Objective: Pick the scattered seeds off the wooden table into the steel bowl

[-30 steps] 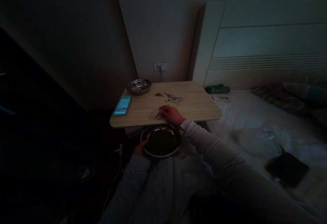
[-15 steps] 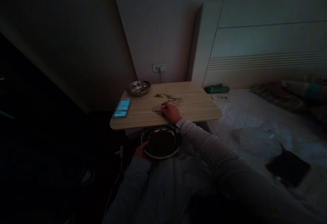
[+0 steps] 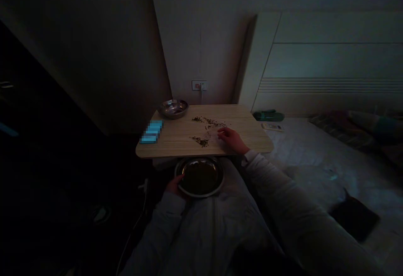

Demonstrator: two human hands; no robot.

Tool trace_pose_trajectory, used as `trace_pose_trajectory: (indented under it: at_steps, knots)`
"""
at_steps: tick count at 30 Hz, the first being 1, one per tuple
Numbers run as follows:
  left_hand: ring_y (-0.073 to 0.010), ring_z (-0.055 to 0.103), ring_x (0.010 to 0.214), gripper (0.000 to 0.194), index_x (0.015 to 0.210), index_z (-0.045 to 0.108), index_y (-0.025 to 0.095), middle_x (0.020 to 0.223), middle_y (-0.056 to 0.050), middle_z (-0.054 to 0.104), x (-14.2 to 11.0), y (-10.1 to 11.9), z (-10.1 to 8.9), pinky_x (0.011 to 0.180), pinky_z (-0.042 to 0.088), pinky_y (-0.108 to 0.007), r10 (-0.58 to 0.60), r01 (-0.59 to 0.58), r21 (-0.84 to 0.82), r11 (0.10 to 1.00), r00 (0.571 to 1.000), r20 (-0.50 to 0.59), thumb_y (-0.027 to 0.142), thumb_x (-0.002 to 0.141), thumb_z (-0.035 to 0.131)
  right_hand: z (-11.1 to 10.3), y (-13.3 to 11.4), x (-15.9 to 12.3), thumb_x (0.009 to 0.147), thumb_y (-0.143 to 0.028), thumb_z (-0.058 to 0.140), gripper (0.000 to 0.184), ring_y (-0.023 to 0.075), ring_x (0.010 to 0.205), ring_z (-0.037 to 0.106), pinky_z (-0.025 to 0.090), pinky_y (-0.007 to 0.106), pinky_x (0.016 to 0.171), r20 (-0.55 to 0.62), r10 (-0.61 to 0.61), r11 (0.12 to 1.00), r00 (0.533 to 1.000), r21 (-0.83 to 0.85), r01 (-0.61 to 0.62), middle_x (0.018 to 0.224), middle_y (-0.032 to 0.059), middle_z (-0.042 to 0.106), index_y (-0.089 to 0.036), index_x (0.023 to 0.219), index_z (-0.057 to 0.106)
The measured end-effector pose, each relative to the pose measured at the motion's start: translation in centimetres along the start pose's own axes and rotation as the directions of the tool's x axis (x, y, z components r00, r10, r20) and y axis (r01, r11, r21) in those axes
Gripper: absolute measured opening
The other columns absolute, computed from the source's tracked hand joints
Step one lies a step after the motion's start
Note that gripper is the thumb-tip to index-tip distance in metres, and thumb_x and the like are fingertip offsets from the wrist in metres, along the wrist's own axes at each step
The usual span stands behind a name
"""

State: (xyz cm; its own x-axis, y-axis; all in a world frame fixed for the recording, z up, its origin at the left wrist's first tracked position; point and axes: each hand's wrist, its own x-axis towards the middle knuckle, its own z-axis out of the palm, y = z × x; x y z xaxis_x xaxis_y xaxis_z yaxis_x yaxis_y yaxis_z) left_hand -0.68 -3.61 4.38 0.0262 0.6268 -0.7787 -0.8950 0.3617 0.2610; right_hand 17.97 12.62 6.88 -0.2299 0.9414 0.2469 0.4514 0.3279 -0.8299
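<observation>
Surface (image 3: 171, 141) littered, grains (image 3: 201, 142) remain in loose patches; left hand (image 3: 174, 186) clamps the lap bowl (image 3: 199, 195), right hand (image 3: 233, 139) curls nearby, whether pinching anything, can't tell!

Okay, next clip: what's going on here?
A person's left hand holds a metal bowl at the near edge of a wooden table. The right hand is at the tabletop, beside small dark grains; its grip is unclear. Another metal bowl sits at the far left corner.
</observation>
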Motion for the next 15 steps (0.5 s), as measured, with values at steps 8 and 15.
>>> trace_pose_trajectory:
  at_steps: [8,15]
  knots:
    - [-0.0273,0.068,0.070,0.055,0.131,0.035,-0.002,0.062,-0.012,0.071,-0.3,-0.1,0.1,0.078,0.051,-0.043,0.030,-0.030,0.025,0.999,1.000,0.003,0.013,0.078,0.041,0.3,-0.8,-1.2,0.076,-0.019,0.052,0.014,0.0111,0.059,0.056,0.041,0.023,0.059,0.047,-0.008,0.993,0.999,-0.115,0.013,0.066,0.0004,0.065,-0.016,0.086,0.061]
    - [-0.0277,0.068,0.068,0.056,0.132,0.035,0.000,0.068,-0.012,0.072,0.2,0.2,-0.2,0.079,0.051,-0.045,0.021,-0.021,0.015,1.000,1.000,0.005,0.012,0.077,0.043,0.5,-1.3,-1.2,0.077,-0.021,0.052,0.018,0.0116,0.060,0.055,0.039,0.023,0.058,0.082,-0.006,0.986,0.997,-0.164,0.019,0.069,0.0015,0.065,-0.016,0.091,0.061]
